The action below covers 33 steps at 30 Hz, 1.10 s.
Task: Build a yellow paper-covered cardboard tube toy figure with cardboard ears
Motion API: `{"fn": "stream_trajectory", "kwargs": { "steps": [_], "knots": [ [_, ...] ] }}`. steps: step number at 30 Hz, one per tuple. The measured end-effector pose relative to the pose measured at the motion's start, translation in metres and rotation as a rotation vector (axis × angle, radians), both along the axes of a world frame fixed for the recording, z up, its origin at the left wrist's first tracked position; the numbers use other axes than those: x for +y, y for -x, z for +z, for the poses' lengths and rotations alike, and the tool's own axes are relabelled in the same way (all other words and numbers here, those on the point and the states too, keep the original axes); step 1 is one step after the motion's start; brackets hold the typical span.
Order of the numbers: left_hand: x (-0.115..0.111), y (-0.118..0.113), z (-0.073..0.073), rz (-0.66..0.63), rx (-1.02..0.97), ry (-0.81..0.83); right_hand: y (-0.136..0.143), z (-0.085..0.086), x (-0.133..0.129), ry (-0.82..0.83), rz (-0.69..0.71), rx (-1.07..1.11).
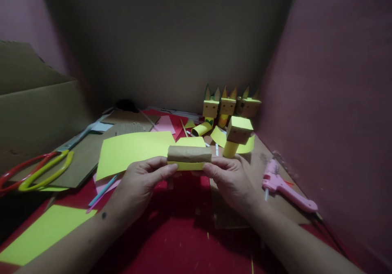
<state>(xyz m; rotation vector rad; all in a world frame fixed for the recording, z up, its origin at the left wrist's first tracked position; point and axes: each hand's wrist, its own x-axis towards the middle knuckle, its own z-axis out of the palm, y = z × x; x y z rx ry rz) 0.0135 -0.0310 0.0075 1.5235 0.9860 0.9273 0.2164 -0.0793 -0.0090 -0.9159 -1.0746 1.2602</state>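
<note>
Between my two hands is a brown cardboard tube point(189, 154) with a strip of yellow paper point(190, 166) along its near side. My left hand point(147, 176) pinches the left end, thumb on the yellow paper. The right end is gripped by my right hand point(228, 178), its thumb also on the paper. Some fingers are hidden behind the tube. Just beyond my right hand stands a box-headed figure point(239, 131) on a yellow tube body. A large yellow sheet point(131, 149) lies beyond my left hand.
Red-and-yellow-handled scissors point(45, 165) lie at left, before a cardboard box point(39, 114). A pink glue gun point(283, 186) rests on cardboard at right. Several eared box-headed figures point(227, 105) stand at the back. A yellow tube point(202, 128) lies near them. Walls close in the back and right.
</note>
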Motion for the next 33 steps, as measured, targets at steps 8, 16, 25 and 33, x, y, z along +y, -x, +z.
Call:
{"fn": "stream_trajectory", "kwargs": {
  "steps": [8, 16, 25, 33],
  "knots": [
    [-0.001, -0.001, -0.002, 0.006, -0.049, 0.012, 0.003, 0.001, 0.001, -0.001, 0.059, 0.105],
    [-0.002, 0.001, -0.003, -0.001, -0.068, 0.002, 0.000, 0.001, -0.002, 0.010, 0.094, 0.099],
    [0.003, 0.001, 0.002, 0.030, -0.095, 0.036, 0.001, -0.001, 0.002, 0.087, 0.006, 0.148],
    [0.027, 0.025, 0.011, 0.302, -0.086, -0.021, -0.006, -0.005, 0.003, 0.127, -0.065, 0.115]
  ]
}}
